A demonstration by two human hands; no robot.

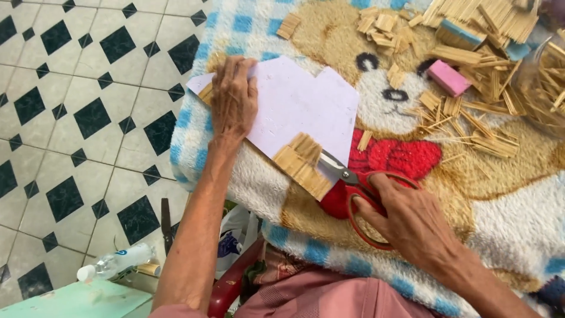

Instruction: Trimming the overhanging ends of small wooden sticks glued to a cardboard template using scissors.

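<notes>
The left arm runs up from the lower left, bare and lean, nearly straight, with the wrist in line with the forearm. The left hand (pixel 234 97) lies palm down, back to the camera, fingers extended and held close together, pressing flat. The right arm enters from the lower right corner (only the forearm shows) and angles up toward the left. The right hand (pixel 406 221) is also back-up, knuckles raised, fingers curled inward and closed in a grip, thumb tucked out of sight. The two hands are well apart.
</notes>
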